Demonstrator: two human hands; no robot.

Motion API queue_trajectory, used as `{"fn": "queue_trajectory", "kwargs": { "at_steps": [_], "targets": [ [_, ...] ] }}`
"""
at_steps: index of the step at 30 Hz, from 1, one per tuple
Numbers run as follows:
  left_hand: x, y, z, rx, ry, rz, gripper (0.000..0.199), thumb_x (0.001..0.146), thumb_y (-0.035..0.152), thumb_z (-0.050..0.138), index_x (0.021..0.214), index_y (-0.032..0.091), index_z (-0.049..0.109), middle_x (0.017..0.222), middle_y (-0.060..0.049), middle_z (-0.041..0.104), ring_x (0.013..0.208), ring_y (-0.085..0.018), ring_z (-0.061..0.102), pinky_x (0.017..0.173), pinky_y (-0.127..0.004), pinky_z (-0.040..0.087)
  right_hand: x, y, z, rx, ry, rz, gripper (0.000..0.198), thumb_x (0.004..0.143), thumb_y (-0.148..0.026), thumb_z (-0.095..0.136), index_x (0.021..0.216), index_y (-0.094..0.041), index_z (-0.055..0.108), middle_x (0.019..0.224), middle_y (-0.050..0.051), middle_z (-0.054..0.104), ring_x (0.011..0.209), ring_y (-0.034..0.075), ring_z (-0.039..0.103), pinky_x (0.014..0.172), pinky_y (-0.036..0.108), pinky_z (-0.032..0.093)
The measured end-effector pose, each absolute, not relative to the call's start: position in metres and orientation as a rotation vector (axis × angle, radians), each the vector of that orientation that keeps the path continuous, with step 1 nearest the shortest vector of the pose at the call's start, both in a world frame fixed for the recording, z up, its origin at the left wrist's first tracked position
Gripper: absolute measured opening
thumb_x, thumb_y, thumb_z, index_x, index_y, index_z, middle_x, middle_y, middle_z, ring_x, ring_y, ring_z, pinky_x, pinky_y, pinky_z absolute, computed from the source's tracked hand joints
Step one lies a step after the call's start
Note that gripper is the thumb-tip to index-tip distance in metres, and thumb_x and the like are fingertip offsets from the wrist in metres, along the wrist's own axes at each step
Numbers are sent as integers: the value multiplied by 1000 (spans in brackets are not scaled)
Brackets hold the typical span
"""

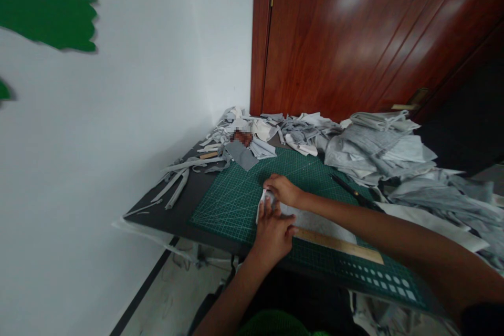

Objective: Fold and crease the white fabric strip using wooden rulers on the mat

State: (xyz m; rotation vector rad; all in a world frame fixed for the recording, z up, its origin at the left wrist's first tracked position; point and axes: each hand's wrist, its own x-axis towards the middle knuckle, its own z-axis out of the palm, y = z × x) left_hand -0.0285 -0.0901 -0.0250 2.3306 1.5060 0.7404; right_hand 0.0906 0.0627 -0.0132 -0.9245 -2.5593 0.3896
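A piece of light grey fabric [321, 222] lies on the green cutting mat [224, 210]. My left hand [273, 231] rests on its left end with fingers spread and pressed down. At the fabric's far left corner, my right hand [284, 190] is closed in a pinch on the edge, where a narrow pale strip shows; its fingertips are partly hidden. A wooden ruler [342, 245] runs along the near side of the fabric, its left end beside my left thumb. My right forearm crosses above the cloth and covers part of it.
Black scissors [356, 195] lie right of the fabric. Behind them, a large grey fabric pile [378, 149] covers the table's right side. Scraps [303, 131] line the back edge, and thin strips [179, 184] lie at left. A white wall [157, 63] and wooden door [334, 37] bound the table.
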Motion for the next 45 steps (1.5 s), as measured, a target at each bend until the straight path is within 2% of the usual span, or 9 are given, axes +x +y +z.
{"fn": "queue_trajectory", "kwargs": {
  "at_steps": [18,26,35,45],
  "targets": [
    [-29,-90,-22,2320,1512,712,32,92,36,71,123,33,77,159,-7,48,156,-42,25,127,-64,18,90,56,-6,-958,-2617,338,27,94,-1,49,82,-15,70,82,5,61,82,19,56,75,27,41],
    [-28,-90,-20,2319,1515,697,33,93,37,70,126,33,76,160,-7,47,156,-43,26,127,-64,19,88,51,3,-1004,-2668,301,24,88,1,53,83,-16,70,85,6,60,78,18,55,71,27,39],
    [-28,-90,-24,2342,1515,740,33,93,40,70,125,35,75,160,-5,47,155,-41,28,127,-64,19,88,52,2,-979,-2671,303,29,90,2,48,90,-15,71,91,7,62,83,19,57,74,27,42],
    [-28,-90,-23,2352,1520,707,33,95,42,67,127,34,75,155,-7,53,154,-40,31,128,-64,19,88,56,-1,-968,-2685,297,29,81,5,52,87,-16,70,86,5,60,81,19,55,72,27,40]
  ]
}}
